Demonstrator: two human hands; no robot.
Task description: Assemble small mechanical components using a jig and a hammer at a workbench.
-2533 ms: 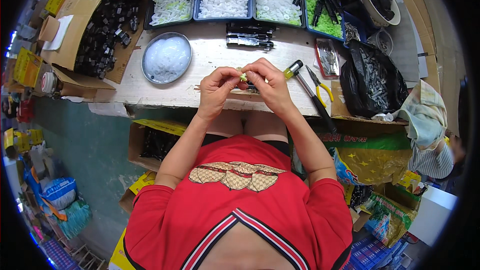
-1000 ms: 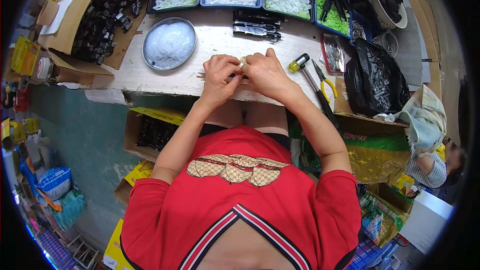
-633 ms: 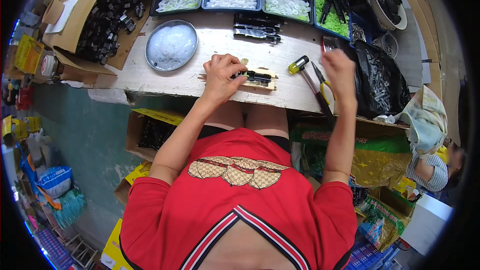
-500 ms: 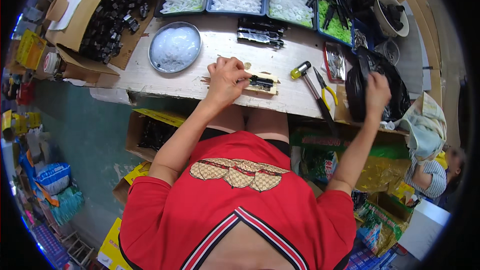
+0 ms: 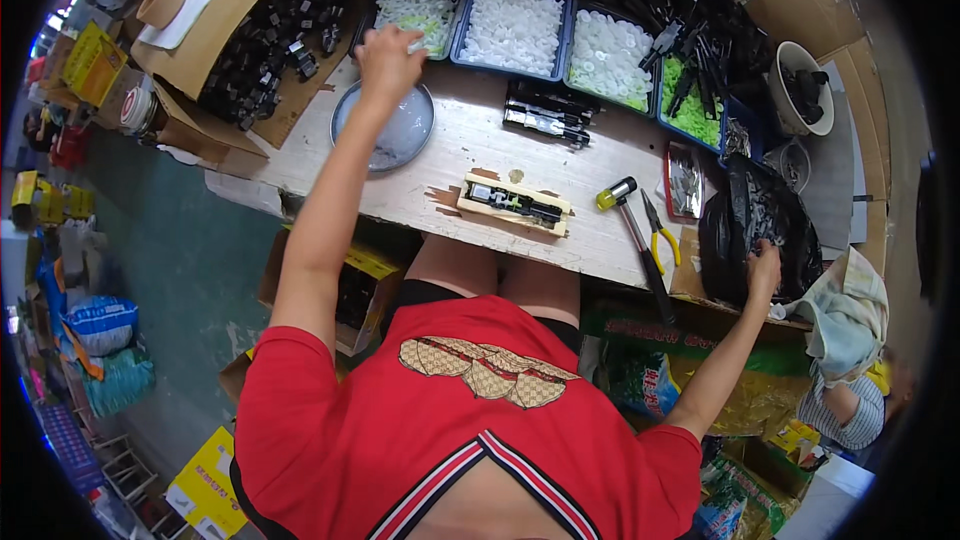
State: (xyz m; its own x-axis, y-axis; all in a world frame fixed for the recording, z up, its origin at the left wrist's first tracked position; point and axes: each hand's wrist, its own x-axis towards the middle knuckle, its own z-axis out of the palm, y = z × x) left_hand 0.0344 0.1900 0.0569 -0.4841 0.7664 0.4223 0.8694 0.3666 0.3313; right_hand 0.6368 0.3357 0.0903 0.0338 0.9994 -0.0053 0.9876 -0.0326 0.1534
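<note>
My left hand [image 5: 390,65] is over the front edge of the leftmost tray [image 5: 436,46], which holds small white and green plastic pieces. Its fingers are apart and I see nothing held in them. Below that wrist lies a round grey dish [image 5: 408,130], partly covered by my forearm. My right hand [image 5: 764,270] has its fingers closed at the opening of a black plastic bag [image 5: 725,240] with small parts inside. Whatever those fingers pinch is too small to make out. Between my arms, a black and silver mechanism [image 5: 512,202] sits in a pale wooden holder [image 5: 470,203].
A hammer [image 5: 636,225] and yellow-handled pliers [image 5: 657,230] lie right of the holder. Behind it are several black-and-silver assemblies [image 5: 545,118]. Trays of white pieces [image 5: 512,28] line the back; a carton [image 5: 180,65] of black parts stands left, a cream bowl [image 5: 803,90] far right.
My left hand has left the mechanism in the wooden holder and moved up and left to the tray. My right hand has come down lower on the black bag. The view has shifted slightly.
</note>
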